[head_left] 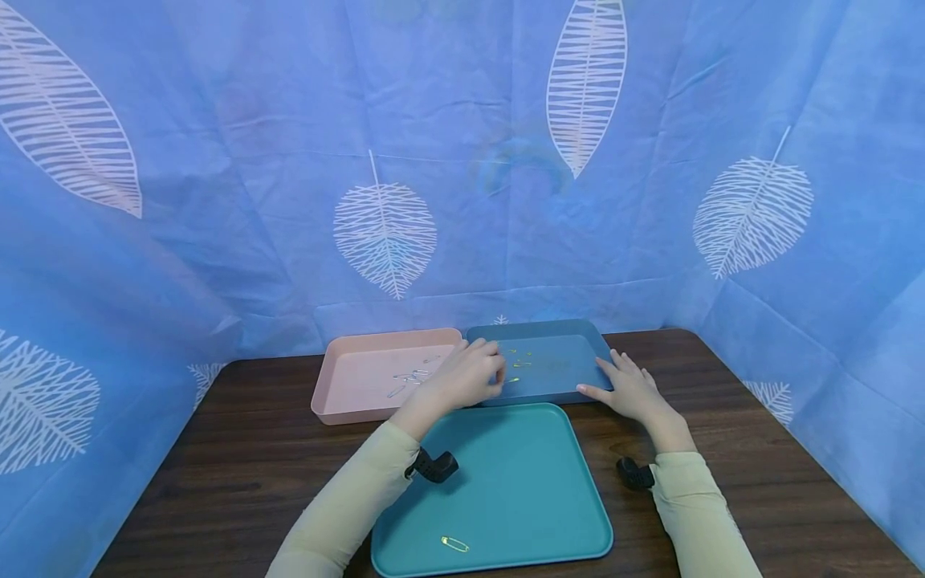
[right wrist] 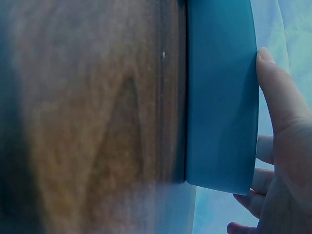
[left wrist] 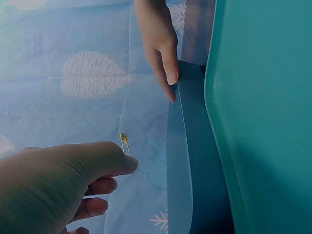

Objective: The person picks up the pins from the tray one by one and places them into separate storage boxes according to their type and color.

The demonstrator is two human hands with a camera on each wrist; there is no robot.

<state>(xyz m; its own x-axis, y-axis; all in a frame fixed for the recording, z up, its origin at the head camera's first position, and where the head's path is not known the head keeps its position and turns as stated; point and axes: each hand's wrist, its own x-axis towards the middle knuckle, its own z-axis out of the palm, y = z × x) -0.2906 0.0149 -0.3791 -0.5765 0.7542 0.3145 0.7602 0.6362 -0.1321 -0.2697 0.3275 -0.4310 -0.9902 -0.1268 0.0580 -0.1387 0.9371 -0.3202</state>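
A gold safety pin (left wrist: 124,142) is pinched in the left hand (head_left: 470,373) above the dark blue tray (head_left: 564,391), whose floor holds several gold pins. The step looks like dropping it there; next, letting go. The right hand (head_left: 630,389), fingers straight, steadies the tray's 3 o'clock rim. The pink tray (head_left: 340,401) at 9 o'clock holds silver pins; the teal tray (head_left: 527,482) at 6 o'clock holds one gold pin (head_left: 454,543).

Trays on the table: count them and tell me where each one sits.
3. The pink tray sits at the back left, the blue tray beside it at the back right, and the teal tray lies nearest the person, in front of both.
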